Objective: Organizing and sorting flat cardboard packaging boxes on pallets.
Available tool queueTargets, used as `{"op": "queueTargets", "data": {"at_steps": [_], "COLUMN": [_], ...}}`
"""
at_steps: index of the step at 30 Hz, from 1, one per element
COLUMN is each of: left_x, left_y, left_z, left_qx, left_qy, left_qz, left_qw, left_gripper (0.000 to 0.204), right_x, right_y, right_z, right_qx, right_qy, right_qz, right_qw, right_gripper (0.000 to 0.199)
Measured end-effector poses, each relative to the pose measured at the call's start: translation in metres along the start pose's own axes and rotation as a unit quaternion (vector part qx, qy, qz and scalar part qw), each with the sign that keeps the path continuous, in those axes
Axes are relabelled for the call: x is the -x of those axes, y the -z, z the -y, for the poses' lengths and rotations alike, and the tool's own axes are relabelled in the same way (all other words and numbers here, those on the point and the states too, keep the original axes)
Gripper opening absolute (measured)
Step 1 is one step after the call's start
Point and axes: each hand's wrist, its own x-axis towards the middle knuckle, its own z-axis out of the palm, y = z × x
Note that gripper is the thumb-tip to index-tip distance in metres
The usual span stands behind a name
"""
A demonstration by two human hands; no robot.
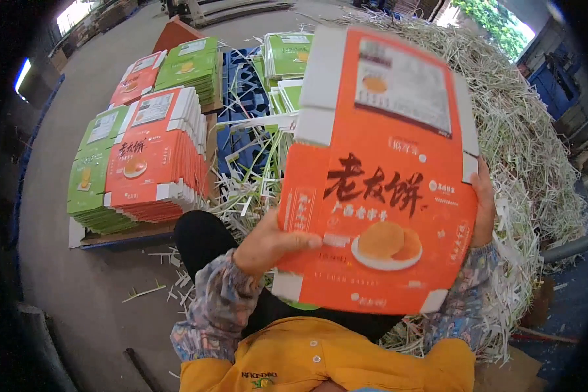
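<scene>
Orange carton blank [382,176] held by both side edges

Lifted in front of the seated person's body, the flattened carton hangs between the two hands, printed face up and turned toward the wearer. Its long axis runs away from the body, the far end leaning slightly to the right, so each hand meets a long side rather than an end. White flaps show at the corners and along the upper left side.

The left hand [271,242] pinches the left edge low down, near the close end, thumb laid over the printed face and fingers hidden behind. The right hand [482,202] is curled at the opposite edge, set higher up (where its thumb sits, I cannot tell). The two grips are therefore staggered, not level.

Off to the left, well apart from the carton, an orange stack [144,153] stands just beside a green stack [90,176]; the left hand is the nearer one to both. A blue pallet [242,91] shows behind them, strewn with paper strips. On the other side, a heap of shredded paper [526,150] rises beyond the right hand, which is the nearer to it.
</scene>
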Motion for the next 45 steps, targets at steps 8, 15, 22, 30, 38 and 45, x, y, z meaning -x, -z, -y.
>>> {"op": "queueTargets", "data": {"at_steps": [8, 15, 22, 30, 38, 45], "left_x": [-0.051, -0.027, 0.035, 0.028, 0.076, 0.086], "left_y": [0.064, 0.132, 0.066, 0.057, 0.07, 0.139], "left_z": [0.066, 0.087, 0.099, 0.067, -0.039, -0.108], "left_qx": [0.056, 0.15, 0.457, 0.285, 0.148, 0.111], "left_qy": [0.093, 0.066, -0.155, -0.071, -0.306, -0.491], "left_qz": [-0.045, -0.067, -0.089, -0.352, -0.351, -0.375], "left_qw": [0.993, 0.984, 0.871, 0.889, 0.872, 0.779], "left_gripper": [0.039, 0.05, 0.064, 0.034, 0.035, 0.035], "right_x": [-0.001, 0.001, 0.012, 0.045, 0.016, -0.052], "right_y": [0.072, 0.053, -0.003, -0.103, -0.214, -0.286], "right_z": [-0.147, -0.198, -0.192, -0.162, -0.088, -0.094], "right_qx": [-0.087, -0.182, -0.268, -0.126, -0.175, -0.255], "right_qy": [-0.221, -0.408, -0.298, -0.162, -0.089, -0.016], "right_qz": [-0.01, -0.039, -0.092, -0.17, -0.054, 0.244], "right_qw": [0.971, 0.894, 0.911, 0.964, 0.979, 0.936], "right_gripper": [0.035, 0.031, 0.03, 0.03, 0.031, 0.023]}}
